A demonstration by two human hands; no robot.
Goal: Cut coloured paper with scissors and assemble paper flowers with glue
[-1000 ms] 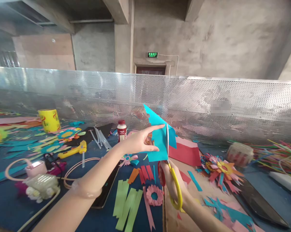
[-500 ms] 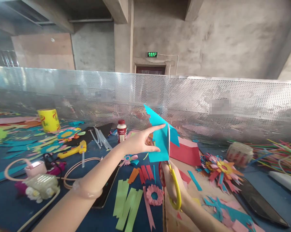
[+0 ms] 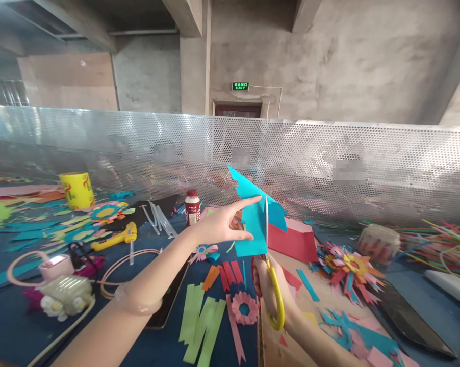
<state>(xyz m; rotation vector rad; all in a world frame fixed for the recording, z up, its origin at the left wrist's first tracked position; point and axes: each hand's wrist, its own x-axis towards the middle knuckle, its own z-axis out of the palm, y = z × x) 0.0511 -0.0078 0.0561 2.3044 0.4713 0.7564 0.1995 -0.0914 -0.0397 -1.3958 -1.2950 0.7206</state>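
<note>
My left hand [image 3: 230,223] grips a sheet of blue paper [image 3: 255,229] from its left side, index finger and thumb along its face, the other fingers behind. The sheet is raised over the table, with a jagged upper left edge. In my right hand [image 3: 270,285] is a pair of scissors with yellow handles [image 3: 278,300]. Their blades point up and lie along the paper, looking nearly closed. To the right of the blades a blue flap [image 3: 278,214] leans away. Below sit a pink paper rosette [image 3: 245,308], a pink ribbon strip [image 3: 235,331] and several light green strips [image 3: 203,321].
A red-capped bottle [image 3: 192,208], a yellow glue gun [image 3: 117,237] and a yellow tape roll [image 3: 77,190] stand or lie left. Red paper [image 3: 295,242], paper flowers [image 3: 354,267] and a dark phone [image 3: 413,321] are right. A perforated metal screen [image 3: 310,163] runs behind.
The scissor handles have drawn slightly closer together, and the blue flap right of the blades has shifted outward to the right. My left hand stays in place.
</note>
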